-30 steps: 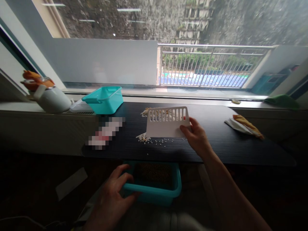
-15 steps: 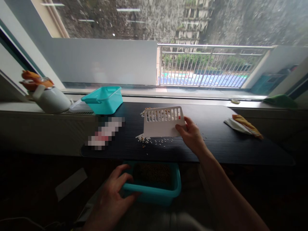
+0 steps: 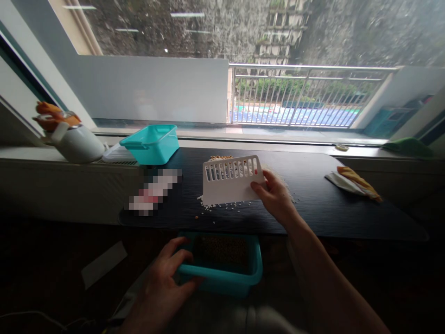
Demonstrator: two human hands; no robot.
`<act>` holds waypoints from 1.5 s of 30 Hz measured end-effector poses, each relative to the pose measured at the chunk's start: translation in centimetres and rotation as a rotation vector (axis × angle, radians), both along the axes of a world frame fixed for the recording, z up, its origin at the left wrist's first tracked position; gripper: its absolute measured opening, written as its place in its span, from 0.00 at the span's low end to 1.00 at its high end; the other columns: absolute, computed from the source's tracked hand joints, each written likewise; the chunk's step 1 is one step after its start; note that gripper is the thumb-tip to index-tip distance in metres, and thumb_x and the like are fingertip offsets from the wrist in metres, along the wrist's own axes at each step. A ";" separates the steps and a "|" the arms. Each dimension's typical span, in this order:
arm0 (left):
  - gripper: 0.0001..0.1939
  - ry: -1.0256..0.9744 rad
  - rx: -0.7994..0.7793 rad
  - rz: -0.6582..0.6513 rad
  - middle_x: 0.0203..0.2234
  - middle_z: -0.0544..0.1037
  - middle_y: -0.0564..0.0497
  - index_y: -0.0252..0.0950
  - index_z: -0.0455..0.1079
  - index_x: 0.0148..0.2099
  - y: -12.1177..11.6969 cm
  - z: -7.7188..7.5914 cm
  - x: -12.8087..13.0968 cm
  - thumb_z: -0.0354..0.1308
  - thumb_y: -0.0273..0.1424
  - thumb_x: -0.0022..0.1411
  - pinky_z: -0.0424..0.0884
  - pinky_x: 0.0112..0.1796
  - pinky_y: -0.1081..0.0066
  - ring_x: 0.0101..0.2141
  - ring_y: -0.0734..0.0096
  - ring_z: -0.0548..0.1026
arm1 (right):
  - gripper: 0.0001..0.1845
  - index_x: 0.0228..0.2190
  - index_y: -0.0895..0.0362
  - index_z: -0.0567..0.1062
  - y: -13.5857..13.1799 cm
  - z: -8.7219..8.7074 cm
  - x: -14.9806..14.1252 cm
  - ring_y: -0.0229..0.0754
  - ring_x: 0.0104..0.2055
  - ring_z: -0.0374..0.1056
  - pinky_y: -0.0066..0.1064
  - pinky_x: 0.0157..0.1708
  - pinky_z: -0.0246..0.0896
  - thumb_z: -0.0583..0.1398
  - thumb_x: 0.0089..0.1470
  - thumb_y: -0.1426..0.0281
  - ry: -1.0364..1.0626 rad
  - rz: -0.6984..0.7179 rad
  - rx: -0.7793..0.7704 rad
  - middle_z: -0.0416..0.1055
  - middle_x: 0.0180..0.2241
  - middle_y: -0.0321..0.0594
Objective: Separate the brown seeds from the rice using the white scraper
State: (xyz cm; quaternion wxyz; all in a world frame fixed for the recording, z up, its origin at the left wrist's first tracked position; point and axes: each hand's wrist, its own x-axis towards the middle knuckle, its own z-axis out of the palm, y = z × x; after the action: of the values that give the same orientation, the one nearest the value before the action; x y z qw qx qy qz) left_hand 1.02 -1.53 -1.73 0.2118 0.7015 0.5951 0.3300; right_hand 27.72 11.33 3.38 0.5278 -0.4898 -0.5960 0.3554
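My right hand [image 3: 273,190] is closed on the right end of a white slotted plastic plate [image 3: 227,190], thumb on its near face. The plate is tilted above the dark table, with a row of slots along its upper part. Around and partly behind it lie white rice-like grains [image 3: 208,207] and a patch of tan beans [image 3: 221,157]; it hides much of the pile. My left hand [image 3: 170,269] grips the left side of a teal tub [image 3: 225,274], fingers over the rim and thumb outside. Brown beans [image 3: 222,248] lie inside the tub, below the table's front edge.
A second teal tub [image 3: 156,146] stands at the table's back left, beside a white kettle [image 3: 78,141]. A blurred packet [image 3: 153,192] lies on the left, and a yellow-and-white packet [image 3: 354,183] on the right. The window ledge [image 3: 295,147] borders the back of the table [image 3: 330,208].
The slotted plate has shifted left and slightly toward me in my right hand. A loose bean on the table lies farther left and nearer. My left hand and the tub have stayed put.
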 end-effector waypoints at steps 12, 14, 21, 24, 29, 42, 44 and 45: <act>0.08 -0.082 0.080 0.067 0.45 0.72 0.50 0.40 0.68 0.27 -0.5 -1.5 -3.6 0.64 0.35 0.50 0.73 0.32 0.77 0.43 0.62 0.75 | 0.17 0.43 0.57 0.71 -1.3 -0.8 -4.0 0.42 0.34 0.68 0.31 0.34 0.64 0.59 0.51 0.65 -0.017 0.174 -0.017 0.73 0.33 0.39; 0.09 -0.035 0.116 0.066 0.44 0.72 0.50 0.39 0.68 0.27 -0.3 -1.6 -4.4 0.65 0.36 0.50 0.73 0.34 0.76 0.42 0.62 0.75 | 0.17 0.42 0.57 0.71 -1.6 -0.6 -3.6 0.42 0.33 0.68 0.31 0.33 0.64 0.59 0.51 0.64 -0.011 0.188 -0.021 0.73 0.32 0.38; 0.06 0.012 0.167 -0.040 0.42 0.74 0.49 0.39 0.69 0.28 0.1 -0.9 -2.0 0.63 0.32 0.51 0.74 0.37 0.73 0.41 0.63 0.77 | 0.16 0.40 0.56 0.73 -3.5 -0.8 1.5 0.43 0.30 0.69 0.32 0.31 0.65 0.62 0.51 0.61 -0.056 -0.026 -0.014 0.75 0.30 0.38; 0.05 0.025 0.130 -0.041 0.42 0.74 0.49 0.40 0.69 0.27 0.1 -0.3 -0.4 0.63 0.31 0.49 0.74 0.38 0.72 0.40 0.61 0.77 | 0.18 0.40 0.56 0.73 -4.2 -1.2 3.5 0.44 0.30 0.71 0.34 0.31 0.66 0.62 0.50 0.60 -0.078 -0.126 -0.037 0.76 0.30 0.39; 0.05 0.056 0.085 -0.035 0.43 0.73 0.50 0.40 0.67 0.27 -0.1 -0.1 0.5 0.62 0.29 0.48 0.74 0.39 0.70 0.41 0.61 0.77 | 0.20 0.41 0.57 0.72 -3.2 -1.5 4.4 0.45 0.30 0.71 0.35 0.30 0.65 0.62 0.48 0.59 -0.076 -0.361 0.008 0.76 0.30 0.41; 0.04 0.085 0.143 -0.049 0.42 0.73 0.49 0.40 0.67 0.25 0.1 -0.6 0.4 0.60 0.30 0.49 0.74 0.37 0.69 0.41 0.59 0.77 | 0.21 0.44 0.58 0.70 0.5 -0.9 2.2 0.44 0.32 0.71 0.35 0.31 0.66 0.60 0.50 0.61 -0.012 -0.228 0.014 0.75 0.33 0.42; 0.03 0.086 0.137 -0.043 0.42 0.73 0.49 0.40 0.67 0.25 0.0 -0.7 0.4 0.60 0.30 0.49 0.74 0.38 0.68 0.42 0.59 0.76 | 0.21 0.44 0.58 0.70 0.7 -1.0 2.0 0.44 0.32 0.70 0.35 0.31 0.66 0.60 0.49 0.61 -0.026 -0.211 0.013 0.74 0.33 0.42; 0.03 0.089 0.132 -0.039 0.42 0.73 0.49 0.40 0.67 0.26 0.0 -0.7 0.3 0.59 0.30 0.49 0.74 0.39 0.68 0.42 0.59 0.76 | 0.21 0.44 0.58 0.70 0.7 -1.0 2.0 0.44 0.32 0.70 0.35 0.31 0.66 0.60 0.49 0.61 -0.030 -0.205 0.011 0.74 0.33 0.42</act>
State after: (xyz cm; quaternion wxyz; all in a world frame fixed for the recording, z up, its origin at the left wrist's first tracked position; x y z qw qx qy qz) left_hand 1.34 -1.55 -2.46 0.1449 0.7393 0.5671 0.3329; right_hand 29.71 12.04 2.40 0.5551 -0.5505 -0.5525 0.2891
